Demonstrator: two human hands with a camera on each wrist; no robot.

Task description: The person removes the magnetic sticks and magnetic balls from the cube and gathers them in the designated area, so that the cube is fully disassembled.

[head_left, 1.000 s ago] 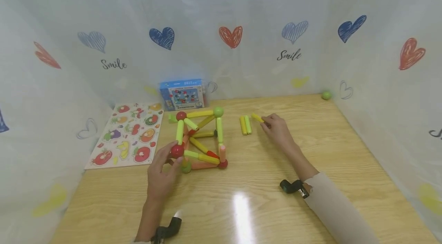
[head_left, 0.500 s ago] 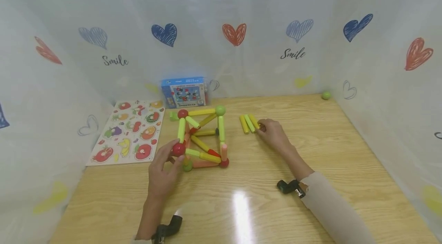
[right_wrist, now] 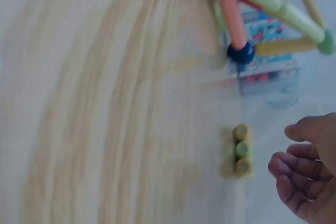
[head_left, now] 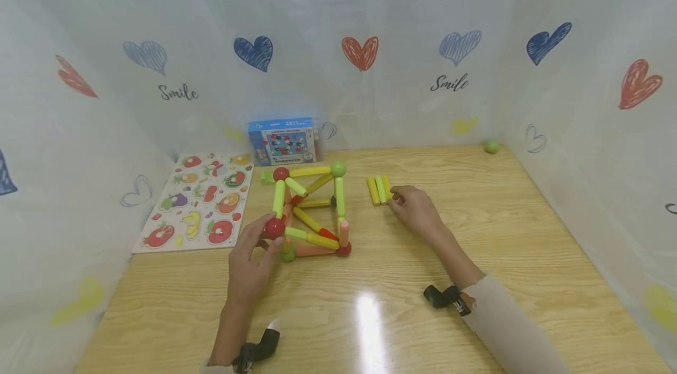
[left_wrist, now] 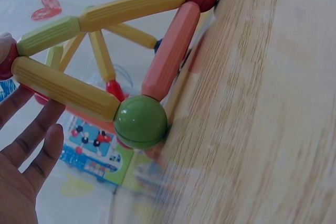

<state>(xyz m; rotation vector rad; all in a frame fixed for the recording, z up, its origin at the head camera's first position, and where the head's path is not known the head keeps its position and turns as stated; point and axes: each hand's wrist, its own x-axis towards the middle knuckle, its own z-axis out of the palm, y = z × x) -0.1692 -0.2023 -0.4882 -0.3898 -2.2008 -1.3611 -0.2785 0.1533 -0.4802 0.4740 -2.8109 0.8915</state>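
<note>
My left hand [head_left: 251,265] holds a red ball [head_left: 275,228] at the near left corner of a frame built from magnetic sticks and balls. In the left wrist view, a yellow stick [left_wrist: 65,87] runs from that ball down to a green ball [left_wrist: 140,121] on the table. My right hand [head_left: 418,212] is beside three sticks lying side by side: a yellow stick [head_left: 373,191], a light green stick [head_left: 381,190] and another yellow stick [head_left: 386,182]. The right wrist view shows its fingers loosely bent, holding nothing, apart from the stick ends [right_wrist: 242,149].
A blue toy box [head_left: 285,142] stands behind the frame against the curtain. On the left lies a fruit puzzle board [head_left: 185,200]. A loose green ball [head_left: 492,146] sits at the table's far right corner. Printed curtains enclose the table's back and sides.
My right hand has laid a yellow stick beside the other two, pushed it closer, and let go. The loose green ball has shifted slightly left. My left hand stays on the red ball.
</note>
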